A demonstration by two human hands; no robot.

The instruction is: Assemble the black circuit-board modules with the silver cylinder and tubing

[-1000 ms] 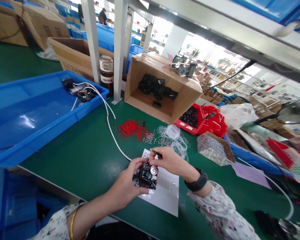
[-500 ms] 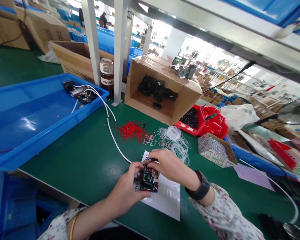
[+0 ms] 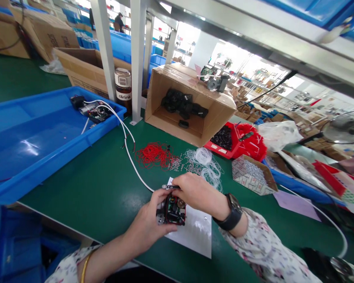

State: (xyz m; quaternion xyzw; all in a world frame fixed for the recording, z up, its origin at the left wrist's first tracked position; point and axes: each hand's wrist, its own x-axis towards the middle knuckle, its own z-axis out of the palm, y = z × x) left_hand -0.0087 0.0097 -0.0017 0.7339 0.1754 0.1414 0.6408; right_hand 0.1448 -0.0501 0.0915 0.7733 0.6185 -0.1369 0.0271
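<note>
My left hand [image 3: 149,220] is closed around a small electronic assembly [image 3: 176,211], a dark housing with an exposed circuit board, red wires and a coil. Its fingers grip the left side, with the thumb along the near edge. My right hand [image 3: 194,192] pinches a slim dark-and-silver tool [image 3: 170,187], lying nearly level over the far edge of the assembly; its exact kind is too small to tell. Beneath both hands lies a white sheet [image 3: 196,232]. A white cable [image 3: 138,173] runs from behind the assembly towards the blue tray.
Red wires [image 3: 155,154], small metal pins [image 3: 175,163] and clear-white wires [image 3: 211,173] lie beyond my hands. A blue tray [image 3: 47,165] is at left, an open cardboard box [image 3: 191,135] at the back. At right stand a red bin [image 3: 221,151] and a box of screws [image 3: 246,184].
The slim tool has swung left, so its silver end now sticks out past my right fingers. The assembly stays in my left hand; the view has shifted slightly.
</note>
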